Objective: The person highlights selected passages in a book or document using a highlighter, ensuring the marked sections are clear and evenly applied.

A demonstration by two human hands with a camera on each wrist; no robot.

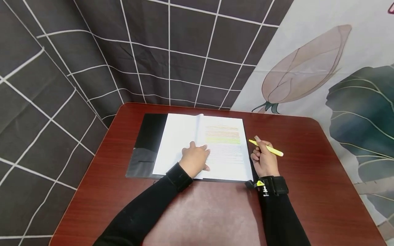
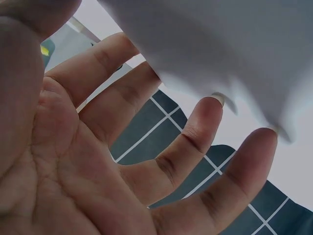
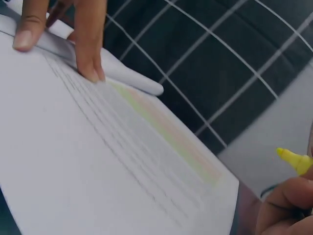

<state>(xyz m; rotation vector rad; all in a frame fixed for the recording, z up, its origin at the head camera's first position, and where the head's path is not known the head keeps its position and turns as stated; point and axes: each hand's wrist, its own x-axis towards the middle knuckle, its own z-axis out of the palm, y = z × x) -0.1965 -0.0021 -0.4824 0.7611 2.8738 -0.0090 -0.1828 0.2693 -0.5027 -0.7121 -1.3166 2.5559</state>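
An open stack of white pages lies in a black folder, with orange and yellow-green highlighted lines above plain printed lines on the right-hand page. My left hand rests on the pages by the fold, fingers spread; in the left wrist view, its fingertips touch white paper. Just right of the folder, my right hand holds a yellow highlighter between thumb and fingers. The highlighter's yellow tip points toward the pages and is apart from them.
The reddish-brown table extends around the folder, with its far edge close to a dark grid-patterned cloth. A white cloth with a leaf and bud print hangs at the right. A black band circles the right wrist.
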